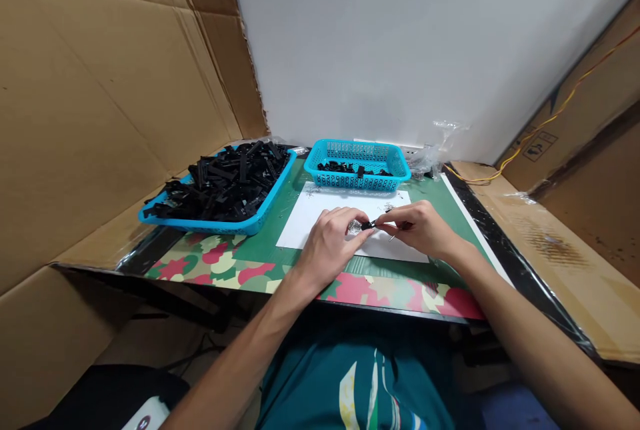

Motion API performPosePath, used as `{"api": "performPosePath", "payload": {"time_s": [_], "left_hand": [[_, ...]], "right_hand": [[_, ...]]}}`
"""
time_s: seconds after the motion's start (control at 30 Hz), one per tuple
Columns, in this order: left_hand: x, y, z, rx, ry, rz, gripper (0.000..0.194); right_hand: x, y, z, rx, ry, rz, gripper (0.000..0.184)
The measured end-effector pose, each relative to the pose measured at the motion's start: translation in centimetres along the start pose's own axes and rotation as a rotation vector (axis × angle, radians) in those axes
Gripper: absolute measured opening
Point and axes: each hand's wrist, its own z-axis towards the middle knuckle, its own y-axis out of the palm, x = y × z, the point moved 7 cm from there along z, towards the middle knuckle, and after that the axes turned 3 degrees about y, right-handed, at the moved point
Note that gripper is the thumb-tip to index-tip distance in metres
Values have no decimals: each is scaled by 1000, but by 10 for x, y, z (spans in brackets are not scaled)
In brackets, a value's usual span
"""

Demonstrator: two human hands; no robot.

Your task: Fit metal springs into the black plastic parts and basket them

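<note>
Worktop: green surface (453, 217) with a camouflage-patterned front edge, beside a tall brown cardboard wall (100, 70).
Left hand (330, 237): back upward, fingers arched, thumb and forefinger gripping a small black oblong piece (368, 225) by its left end.
Right hand (420, 227): forefinger extended leftward, fingertips pinched on the piece's right end.
Piece's place: between both hands, over a flat white paper sheet (300, 223), nearer than the blue perforated plastic basket (357, 181).

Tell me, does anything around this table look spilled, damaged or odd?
Mainly the right-hand cardboard: it has a dark, blotchy patch, perhaps a stain or wear. Crumpled clear plastic lies bunched beside the smaller blue basket, like stray wrapping. Small loose bits on the white paper could be spilled or laid out; I can't tell.
</note>
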Motion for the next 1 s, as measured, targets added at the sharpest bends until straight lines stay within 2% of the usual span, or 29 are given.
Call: {"api": "performPosePath", "payload": {"time_s": [0.1, 0.23, 0.33, 0.43, 0.5, 0.57, 0.63, 0.7, 0.83, 1.0], "left_hand": [[-1, 3, -2, -4, -17, 29, 10], [1, 8, -5, -15, 6, 44, 10], [4, 12, -6, -34, 32, 46, 7], [4, 12, -7, -33, 25, 46, 6], [3, 13, -7, -33, 25, 51, 6], [4, 13, -8, -31, 35, 57, 7], [4, 13, -8, -25, 42, 59, 8], [4, 13, -8, -23, 40, 60, 8], [4, 13, -7, -18, 33, 58, 8], [3, 14, -6, -23, 36, 51, 7]], "right_hand": [[5, -1, 1, -52, 75, -7, 11], [15, -8, 2, 21, 160, -84, 17], [20, -8, 3, 49, 148, -170, 27], [16, -11, 4, 134, 107, -201, 26], [12, -16, 4, 231, 134, -109, 20], [10, -16, 5, 289, 220, 121, 15], [9, -6, 6, 247, 319, 413, 20], [6, 5, 7, 191, 387, 577, 29], [5, 14, 6, 175, 449, 605, 37], [5, 16, 4, 167, 423, 536, 35]]}}
